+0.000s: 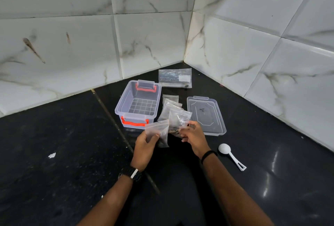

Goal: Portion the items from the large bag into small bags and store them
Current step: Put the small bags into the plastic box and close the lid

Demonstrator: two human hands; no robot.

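Small bag (156,132) of clear plastic is pinched in the left hand (145,144), held above the dark counter (54,153) with its long axis roughly upright and its mouth pointing up and away from the person. Just beside it, the right hand (194,135) grips a second clear bag (179,119) with dark contents at the bottom, tilted so its top leans up and to the right. Behind these, a loose pile of small bags (169,106) lies flat between the open clear box (139,103) (orange handles at both ends) and its lid (206,115), which rests on the counter to the right. The large bag (175,78) lies flat near the tiled corner, its long axis running left to right. A white scoop (229,153) lies right of the right wrist, bowl toward the wall, handle pointing toward the person.
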